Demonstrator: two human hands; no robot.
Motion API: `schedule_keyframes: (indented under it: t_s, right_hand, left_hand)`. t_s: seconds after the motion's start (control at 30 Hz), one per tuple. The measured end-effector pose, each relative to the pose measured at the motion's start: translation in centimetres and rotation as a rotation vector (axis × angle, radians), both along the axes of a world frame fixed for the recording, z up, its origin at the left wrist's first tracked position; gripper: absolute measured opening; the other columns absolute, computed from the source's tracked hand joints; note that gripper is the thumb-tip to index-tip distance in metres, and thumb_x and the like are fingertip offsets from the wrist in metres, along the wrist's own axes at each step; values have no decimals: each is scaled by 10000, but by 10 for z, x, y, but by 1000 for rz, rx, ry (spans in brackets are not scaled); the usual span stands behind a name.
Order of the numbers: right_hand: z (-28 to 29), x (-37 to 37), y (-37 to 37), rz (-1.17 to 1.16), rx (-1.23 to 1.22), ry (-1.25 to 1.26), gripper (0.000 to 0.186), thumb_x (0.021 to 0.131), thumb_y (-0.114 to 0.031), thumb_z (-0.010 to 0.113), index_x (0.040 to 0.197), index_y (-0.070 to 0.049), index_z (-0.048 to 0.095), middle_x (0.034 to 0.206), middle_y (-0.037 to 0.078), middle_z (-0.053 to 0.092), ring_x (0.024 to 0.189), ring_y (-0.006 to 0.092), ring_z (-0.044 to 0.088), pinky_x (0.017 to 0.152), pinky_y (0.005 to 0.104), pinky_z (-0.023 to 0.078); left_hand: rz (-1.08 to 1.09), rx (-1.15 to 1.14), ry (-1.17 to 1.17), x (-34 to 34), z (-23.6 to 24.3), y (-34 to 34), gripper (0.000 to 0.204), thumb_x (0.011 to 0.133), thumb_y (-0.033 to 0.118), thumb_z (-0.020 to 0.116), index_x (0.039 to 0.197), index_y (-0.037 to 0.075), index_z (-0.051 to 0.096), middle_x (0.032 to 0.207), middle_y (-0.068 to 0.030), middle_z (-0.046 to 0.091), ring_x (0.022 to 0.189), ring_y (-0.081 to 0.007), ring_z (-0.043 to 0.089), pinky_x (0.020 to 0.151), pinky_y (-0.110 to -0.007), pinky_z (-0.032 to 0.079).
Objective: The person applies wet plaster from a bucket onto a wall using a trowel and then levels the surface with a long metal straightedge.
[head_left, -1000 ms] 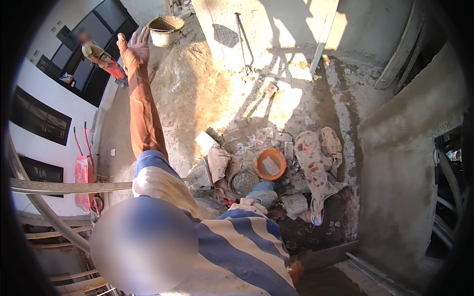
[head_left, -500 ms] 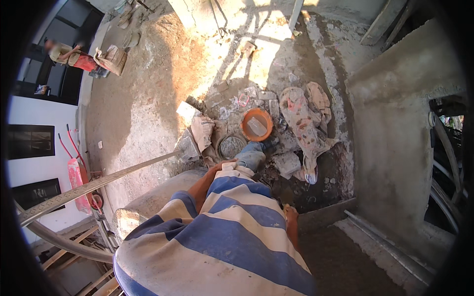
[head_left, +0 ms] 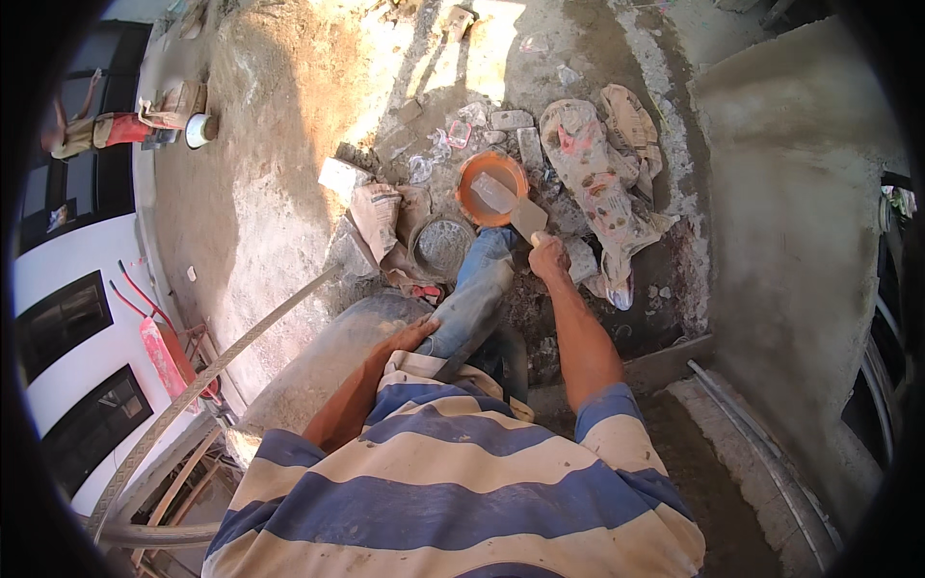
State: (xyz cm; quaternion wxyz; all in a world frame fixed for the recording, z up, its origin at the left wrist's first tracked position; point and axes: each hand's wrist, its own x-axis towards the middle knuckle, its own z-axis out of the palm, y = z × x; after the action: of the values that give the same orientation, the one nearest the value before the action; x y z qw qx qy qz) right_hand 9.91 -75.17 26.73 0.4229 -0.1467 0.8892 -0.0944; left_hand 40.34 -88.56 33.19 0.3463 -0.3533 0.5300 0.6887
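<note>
My right hand (head_left: 550, 257) is closed round the handle of a trowel (head_left: 529, 218), whose flat, dull blade points at the orange basin (head_left: 465, 205) ahead of me. The blade tip is at or just over the basin's right rim. A pale rectangular piece (head_left: 494, 194) lies in greyish water inside the basin. My left hand (head_left: 412, 334) lies against my jeans leg, fingers stretched and holding nothing. Just left of the basin is a round, dark-rimmed tub (head_left: 444, 247) with grey mix in it.
Crumpled, stained sacks (head_left: 590, 159) spread to the right, with more paper sacks (head_left: 376, 214) left. Loose bricks (head_left: 511, 119) lie beyond the basin. A concrete wall (head_left: 790, 222) rises at right. A red wheelbarrow (head_left: 166, 353) and another person (head_left: 96, 135) are at left.
My right hand has come forward from beside my body to the basin, bringing the trowel into plain view. My left hand stays at my leg. At far left, the other person has raised an arm.
</note>
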Motion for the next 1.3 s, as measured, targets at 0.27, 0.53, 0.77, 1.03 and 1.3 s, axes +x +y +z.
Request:
schedule_keyframes:
  t_s: [0.27, 0.53, 0.77, 1.03, 1.3]
  right_hand:
    - [3, -31, -10, -144, -272, 50, 371, 858, -119, 432, 1185, -11, 568, 1139, 225, 578, 1017, 369, 570, 863, 439, 474]
    - [-40, 45, 229, -391, -14, 384, 160, 805, -162, 585, 867, -16, 596, 838, 139, 601, 754, 296, 581, 662, 396, 463]
    - [40, 242, 403, -1458, -62, 135, 225, 879, -276, 554, 900, -58, 605, 779, 77, 598, 666, 213, 575, 501, 347, 454]
    - [53, 428, 287, -2362, -411, -30, 381, 885, -162, 565, 1258, -102, 517, 1001, 139, 641, 803, 217, 637, 622, 332, 540]
    - [-31, 457, 66, -2633, -1040, 269, 315, 862, -315, 583, 1047, -72, 657, 847, 62, 663, 646, 174, 598, 569, 322, 485]
  left_hand:
    - [-217, -151, 42, -16, -23, -14, 782, 922, 590, 315, 1378, -46, 328, 1423, -170, 358, 1317, -277, 331, 1107, -348, 212]
    - [-661, -214, 450, -51, -51, -20, 684, 962, 492, 312, 1334, -79, 377, 1364, -192, 426, 1279, -242, 381, 1079, -310, 253]
    - [-692, -295, 36, -76, -37, 8, 686, 959, 515, 315, 1331, -56, 396, 1340, -179, 451, 1260, -260, 410, 1066, -333, 295]
    - [-1061, -226, 266, -161, -26, 70, 686, 952, 527, 325, 1330, -39, 407, 1327, -175, 464, 1249, -265, 424, 1057, -343, 312]
    - [-1337, -137, 176, -273, 6, 99, 685, 945, 540, 335, 1330, -21, 417, 1313, -170, 478, 1237, -269, 438, 1049, -353, 328]
